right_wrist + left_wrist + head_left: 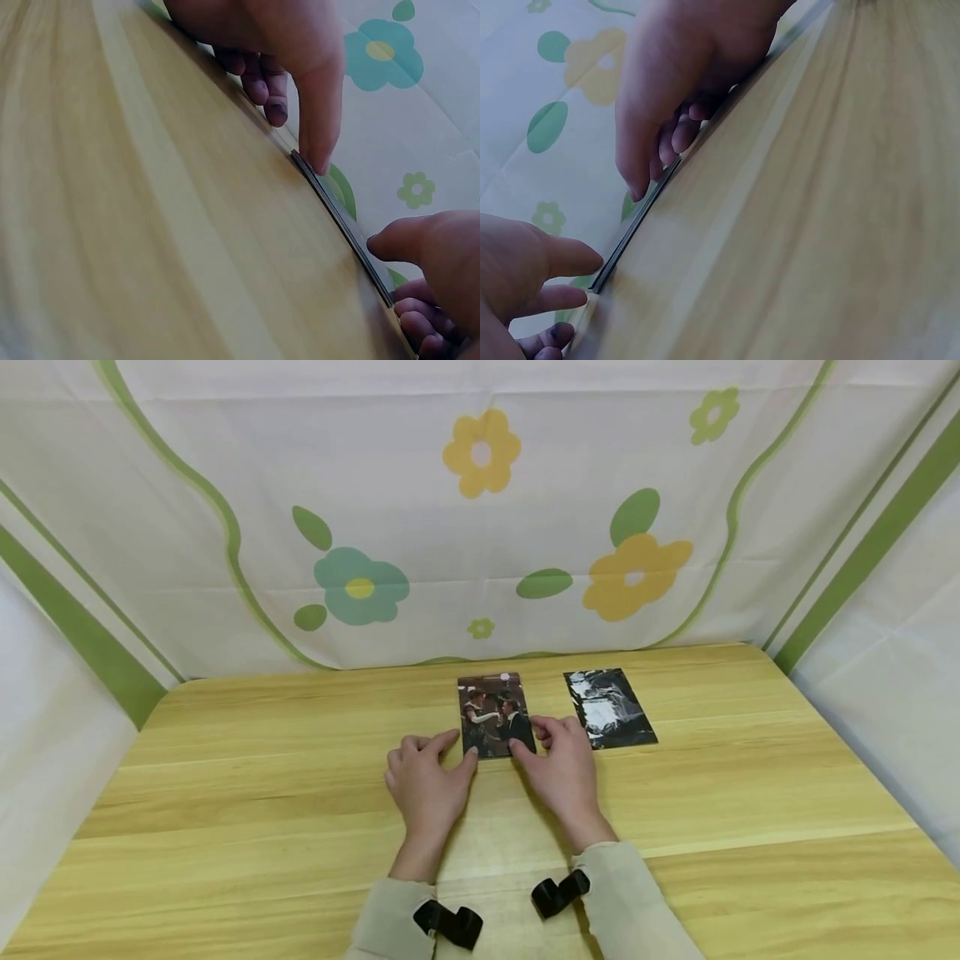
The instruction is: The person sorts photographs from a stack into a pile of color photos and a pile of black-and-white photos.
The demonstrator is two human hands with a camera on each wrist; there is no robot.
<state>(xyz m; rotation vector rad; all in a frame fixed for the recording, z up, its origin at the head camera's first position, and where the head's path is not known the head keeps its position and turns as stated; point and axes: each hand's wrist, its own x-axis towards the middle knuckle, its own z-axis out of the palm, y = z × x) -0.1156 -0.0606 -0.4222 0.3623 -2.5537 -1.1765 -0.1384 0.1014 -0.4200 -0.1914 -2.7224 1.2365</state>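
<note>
A glossy picture card (pixel 491 710), showing two people in dark clothes, lies flat near the table's far edge. From the side, in the wrist views, the dark edge (pixel 634 229) looks layered, like a thin stack. My left hand (pixel 429 783) holds its near left corner, thumb at the corner and fingers along the left edge. At the right edge my right hand (pixel 558 772) grips it, thumb over the near right corner and fingers bent against the side. Just beyond that hand lies a second card (pixel 611 708), dark and shiny with strong glare; its picture is unreadable.
Both hands work over a light wood-grain table (pixel 247 802). Behind it hangs a white cloth (pixel 420 510) printed with flowers and green lines, with more cloth at both sides. Black clip-like wrist mounts (pixel 450 924) sit on the pale sleeves (pixel 633 902).
</note>
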